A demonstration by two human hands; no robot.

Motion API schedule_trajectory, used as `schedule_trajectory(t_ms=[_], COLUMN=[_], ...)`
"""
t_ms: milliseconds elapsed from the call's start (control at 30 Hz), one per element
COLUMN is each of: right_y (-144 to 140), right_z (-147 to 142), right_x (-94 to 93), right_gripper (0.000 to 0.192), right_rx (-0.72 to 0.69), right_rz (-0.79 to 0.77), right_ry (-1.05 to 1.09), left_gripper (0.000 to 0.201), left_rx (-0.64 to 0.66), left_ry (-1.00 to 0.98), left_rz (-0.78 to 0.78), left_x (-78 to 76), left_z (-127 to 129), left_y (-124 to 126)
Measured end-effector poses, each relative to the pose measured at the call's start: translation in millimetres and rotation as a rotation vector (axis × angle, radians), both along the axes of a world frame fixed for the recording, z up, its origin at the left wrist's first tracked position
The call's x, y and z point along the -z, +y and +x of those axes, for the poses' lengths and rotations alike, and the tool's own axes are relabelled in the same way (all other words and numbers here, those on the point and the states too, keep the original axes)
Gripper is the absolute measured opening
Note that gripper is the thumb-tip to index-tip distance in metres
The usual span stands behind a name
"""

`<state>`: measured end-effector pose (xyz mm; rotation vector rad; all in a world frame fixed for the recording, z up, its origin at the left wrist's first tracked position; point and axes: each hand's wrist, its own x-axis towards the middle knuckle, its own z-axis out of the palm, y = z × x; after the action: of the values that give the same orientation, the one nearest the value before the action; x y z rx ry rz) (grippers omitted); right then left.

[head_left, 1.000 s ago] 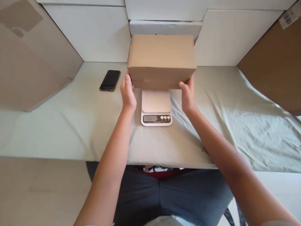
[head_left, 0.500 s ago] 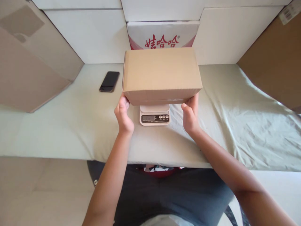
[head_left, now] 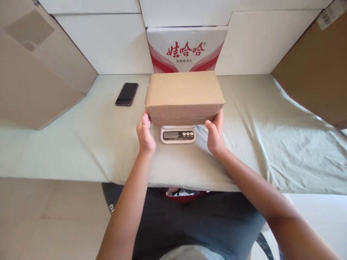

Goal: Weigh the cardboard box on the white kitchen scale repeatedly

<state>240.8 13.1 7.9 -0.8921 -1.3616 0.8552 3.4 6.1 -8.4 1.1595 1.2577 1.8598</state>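
While its contents are hidden, the closed, oblong brown cardboard box (head_left: pixel 184 89) is positioned over the smooth white scale (head_left: pixel 178 135); whether they touch cannot be told. Fingers of the left hand (head_left: pixel 145 133) and right hand (head_left: pixel 215 134) grasp its lower ends. Creased pale-green cloth (head_left: pixel 271 144) lies beneath; a red-lettered white carton (head_left: pixel 187 50) stands behind.

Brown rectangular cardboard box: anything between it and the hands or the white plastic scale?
Nothing visible. Left hand and right hand hold the brown rectangular cardboard box directly at its ends, over the white plastic scale; the box hides the scale's far part, so contact is unclear.
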Motion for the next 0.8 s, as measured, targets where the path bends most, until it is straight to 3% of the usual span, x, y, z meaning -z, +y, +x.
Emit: schedule_trajectory(t_ms=[333, 800], right_y=[-0.9, 14.8], right_z=[-4.0, 6.4], right_x=[1.2, 17.2], right_gripper=[0.071, 0.055], right_rx=[0.021, 0.079], right_rz=[-0.022, -0.007], right_ry=[0.064, 0.116], left_gripper=[0.082, 0.084], left_rx=[0.020, 0.024], left_ry=[0.024, -0.067], left_rz=[0.024, 0.038], left_x=[0.4, -6.8], left_z=[3.6, 1.7], left_y=[3.5, 0.5])
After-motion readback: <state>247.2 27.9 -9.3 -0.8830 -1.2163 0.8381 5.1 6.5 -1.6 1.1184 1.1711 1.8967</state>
